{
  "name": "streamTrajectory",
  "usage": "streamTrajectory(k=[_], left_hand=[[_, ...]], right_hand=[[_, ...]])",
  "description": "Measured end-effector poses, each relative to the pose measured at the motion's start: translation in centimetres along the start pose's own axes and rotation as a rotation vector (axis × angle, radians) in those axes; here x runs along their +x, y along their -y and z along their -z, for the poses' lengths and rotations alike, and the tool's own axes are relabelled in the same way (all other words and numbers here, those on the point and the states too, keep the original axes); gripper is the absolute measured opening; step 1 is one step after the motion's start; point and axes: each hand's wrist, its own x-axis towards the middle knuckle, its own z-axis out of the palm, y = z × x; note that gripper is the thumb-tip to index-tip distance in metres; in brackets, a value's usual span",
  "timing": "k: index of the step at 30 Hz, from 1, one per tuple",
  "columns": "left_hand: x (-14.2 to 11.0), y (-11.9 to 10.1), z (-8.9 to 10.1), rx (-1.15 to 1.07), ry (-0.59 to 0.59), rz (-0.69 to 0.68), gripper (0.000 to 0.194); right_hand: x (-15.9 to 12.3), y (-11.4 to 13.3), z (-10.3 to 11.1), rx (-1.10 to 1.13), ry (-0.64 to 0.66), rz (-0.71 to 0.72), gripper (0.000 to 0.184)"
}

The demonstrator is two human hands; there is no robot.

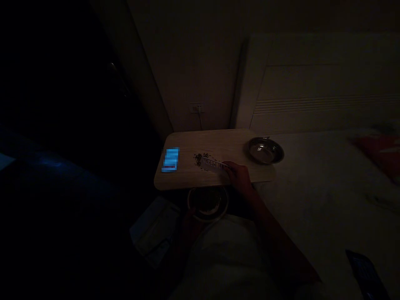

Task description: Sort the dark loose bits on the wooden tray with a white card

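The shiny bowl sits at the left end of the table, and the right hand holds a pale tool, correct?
Not quite: the head view shows the shiny bowl at the right end of the table. The right hand does hold a pale tool.

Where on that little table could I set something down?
The wooden tabletop looks bare along its back strip, behind the dark bits and between the glowing screen and the shiny bowl, and between bits and front edge. It is crowded mid-table, where the right hand holds a pale tool, and just below that edge, with the left hand at another bowl.
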Motion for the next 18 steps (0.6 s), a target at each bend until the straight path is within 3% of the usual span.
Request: streamTrajectory(k=[7, 18], left_hand=[[0.13, 0.03, -0.55, -0.023, -0.050, 0.015, 0.042], [0.29, 0.05, -0.39, -0.053, -0.060, 0.008, 0.053]], right_hand=[[-0.02, 0.68, 0.61, 0.020, 0.040, 0.011, 0.026], [0.64, 0.22, 0.12, -0.012, 0.034, 0.041, 0.028]])
